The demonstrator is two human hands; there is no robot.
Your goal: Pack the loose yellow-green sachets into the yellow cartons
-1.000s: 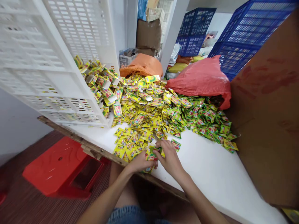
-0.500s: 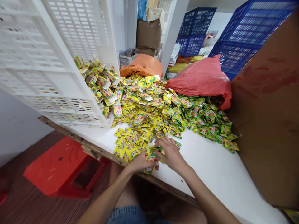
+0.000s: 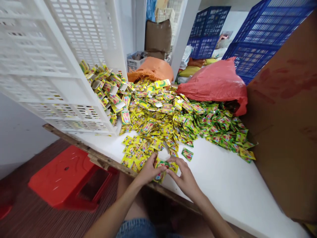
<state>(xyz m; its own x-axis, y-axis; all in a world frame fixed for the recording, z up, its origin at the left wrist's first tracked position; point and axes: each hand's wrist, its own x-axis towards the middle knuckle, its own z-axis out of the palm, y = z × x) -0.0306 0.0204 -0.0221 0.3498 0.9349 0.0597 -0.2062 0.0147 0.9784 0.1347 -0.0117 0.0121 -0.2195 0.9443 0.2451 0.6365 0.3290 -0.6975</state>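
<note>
My left hand (image 3: 149, 170) is at the table's front edge, its fingers closed on a small green-and-yellow packet (image 3: 162, 164). From the other side my right hand (image 3: 182, 174) pinches the same packet, the fingertips of both hands nearly meeting. Beneath and beside them lie more sachets, partly covered by the fingers. A group of yellow packets (image 3: 135, 150) spreads left of my hands. One green packet (image 3: 187, 154) lies apart, just beyond my right hand. Behind it is a large heap of green packets (image 3: 220, 127), merging with yellow ones.
Small yellow cartons (image 3: 125, 117), some with open flaps, spill from a tipped white crate (image 3: 66, 76). An orange sack (image 3: 155, 67) and a red sack (image 3: 213, 82) lie behind the heap. A cardboard box (image 3: 282, 132) bounds the right; a red stool (image 3: 61, 175) stands below left.
My hands have drawn together around the packet, the right moving toward me. A green packet formerly by my right fingers now lies uncovered on the table.
</note>
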